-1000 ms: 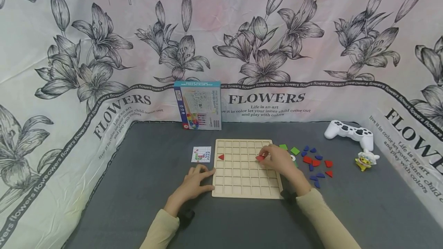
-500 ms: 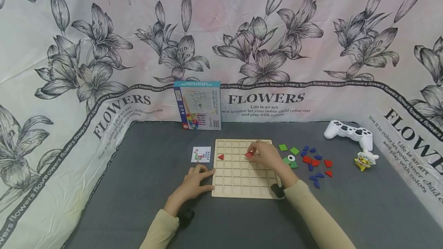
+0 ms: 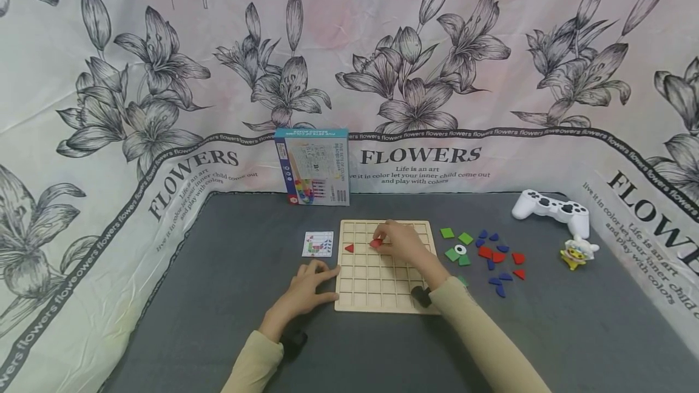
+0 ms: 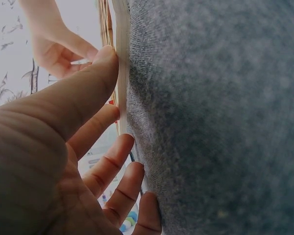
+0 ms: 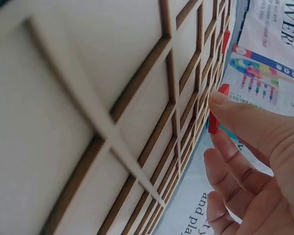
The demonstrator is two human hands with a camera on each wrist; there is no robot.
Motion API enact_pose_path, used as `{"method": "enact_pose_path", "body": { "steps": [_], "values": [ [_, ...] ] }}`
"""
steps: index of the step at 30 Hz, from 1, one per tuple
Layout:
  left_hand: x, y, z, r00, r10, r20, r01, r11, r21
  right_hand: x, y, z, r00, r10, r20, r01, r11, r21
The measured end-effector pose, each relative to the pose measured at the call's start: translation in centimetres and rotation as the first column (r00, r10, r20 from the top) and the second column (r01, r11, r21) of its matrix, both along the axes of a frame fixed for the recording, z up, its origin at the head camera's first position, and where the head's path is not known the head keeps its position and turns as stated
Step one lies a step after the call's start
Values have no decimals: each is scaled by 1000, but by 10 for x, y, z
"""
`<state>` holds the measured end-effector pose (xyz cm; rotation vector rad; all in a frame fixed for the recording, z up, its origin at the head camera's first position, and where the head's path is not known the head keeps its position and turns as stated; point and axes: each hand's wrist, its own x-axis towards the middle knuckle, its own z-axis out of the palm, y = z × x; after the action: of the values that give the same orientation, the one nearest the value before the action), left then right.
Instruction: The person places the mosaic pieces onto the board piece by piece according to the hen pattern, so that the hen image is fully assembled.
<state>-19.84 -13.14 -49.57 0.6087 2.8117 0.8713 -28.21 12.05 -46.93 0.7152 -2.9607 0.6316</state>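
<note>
My right hand (image 3: pixel 403 244) is over the upper middle of a wooden grid board (image 3: pixel 360 287), pinching a small red tile (image 5: pixel 213 116) between thumb and index finger. In the right wrist view the tile shows edge-on, close over the board's raised slats, so its full outline is hidden. A red triangle tile (image 3: pixel 349 248) lies in a cell near the board's left side. At the board's left edge, my left hand (image 3: pixel 301 287) touches the rim with thumb and index fingertips. Its other fingers are loosely extended in the left wrist view.
A printed pattern card (image 3: pixel 318 244) lies left of the board. To the right are green squares (image 3: pixel 465 238), a white ring (image 3: pixel 460 249), and scattered red pieces (image 3: pixel 498 256) and blue pieces (image 3: pixel 505 276). Behind stand a box (image 3: pixel 322 168), a game controller (image 3: pixel 551 211) and a figurine (image 3: pixel 576 253).
My right hand has carried the red tile leftward across the board, from its right side to the upper middle, uncovering green pieces and the white ring. My left hand has stayed at the edge.
</note>
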Motion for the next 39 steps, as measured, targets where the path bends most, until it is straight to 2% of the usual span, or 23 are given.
{"method": "enact_pose_path", "body": {
  "steps": [9,14,21,31,39],
  "values": [
    [-1,-1,-1,1000,10,-2,-10,1000,-13,-13,-15,-6,1000,9,-9,-8,998,69],
    [-1,-1,0,1000,12,-1,-12,1000,-11,-16,-20,-8,1000,19,-25,-17,998,68],
    [0,1,1,1000,9,-1,-9,1000,-8,-19,-24,-11,1000,0,-19,1,1000,28],
    [0,1,1,1000,8,-5,-8,1000,-8,-25,-26,-11,998,-33,58,36,997,-62],
    [1,0,1,1000,3,-4,-3,1000,-9,-27,-23,-16,987,-44,154,71,982,-175]
  ]
}}
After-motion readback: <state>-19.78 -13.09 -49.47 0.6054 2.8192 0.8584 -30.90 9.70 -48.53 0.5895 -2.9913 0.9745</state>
